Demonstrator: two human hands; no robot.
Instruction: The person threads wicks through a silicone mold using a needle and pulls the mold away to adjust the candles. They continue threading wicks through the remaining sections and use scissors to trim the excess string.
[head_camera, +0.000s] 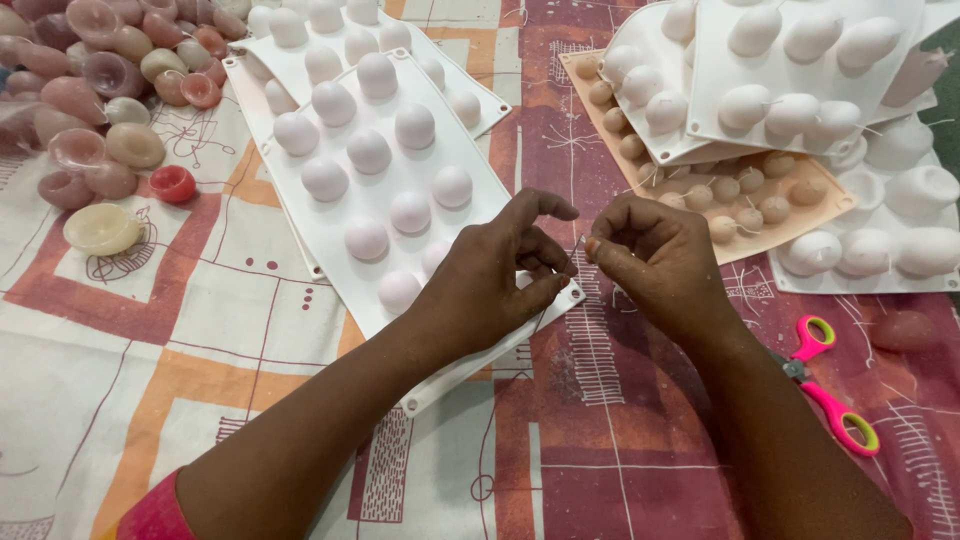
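We see the left hand (500, 275) and right hand (650, 255) meeting fingertip to fingertip, both pinched on a thin pale wick (581, 243) that barely shows between them, just above the near edge of the white mould (470, 150). The wick is so fine that we judge it could slip from either pinch and vanish against the patterned cloth (120, 380). The left wrist hangs over the mould's lowest domes; a drop of that wrist could dent or shift the soft sheet, which lies overlapping another white mould behind it. To the right, a tan mould (800, 210) with wicks already sticking out lies under tilted white ones, and an elbow swing could knock that stack. The pink scissors (830, 390) lie just beside the right forearm, close enough to be nudged. Loose wax shells (100, 228) sit well apart at far left
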